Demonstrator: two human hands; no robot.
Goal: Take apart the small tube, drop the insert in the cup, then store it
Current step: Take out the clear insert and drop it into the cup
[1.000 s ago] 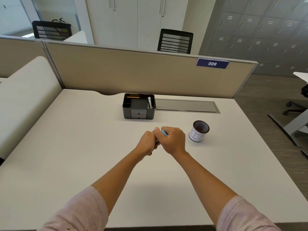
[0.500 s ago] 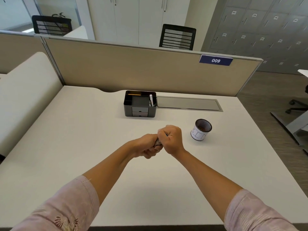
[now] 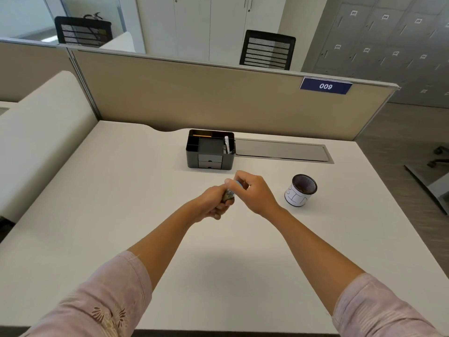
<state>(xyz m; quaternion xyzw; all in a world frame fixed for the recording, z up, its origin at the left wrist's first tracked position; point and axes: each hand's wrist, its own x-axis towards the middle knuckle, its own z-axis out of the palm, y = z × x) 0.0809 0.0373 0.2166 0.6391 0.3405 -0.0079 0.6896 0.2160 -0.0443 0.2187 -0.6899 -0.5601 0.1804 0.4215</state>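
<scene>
Both hands meet over the middle of the desk. My left hand [image 3: 213, 203] is wrapped around the lower body of the small tube [image 3: 228, 195], which shows a dark patterned side. My right hand [image 3: 252, 193] pinches the tube's light blue top end [image 3: 237, 183] from above with thumb and fingertips. Most of the tube is hidden by the fingers. The cup [image 3: 300, 190], white with a dark mesh inside and marks on its side, stands upright on the desk to the right of my right hand.
A black desk organiser [image 3: 210, 150] with small drawers and a few pens stands behind the hands. A grey cable flap [image 3: 281, 151] lies to its right. A beige partition [image 3: 218, 98] closes the desk's far side; the right edge drops to the floor.
My right hand has loosened from a tight fist into a fingertip pinch on the blue end, and the tube's patterned body now shows between the hands. The camera moved closer.
</scene>
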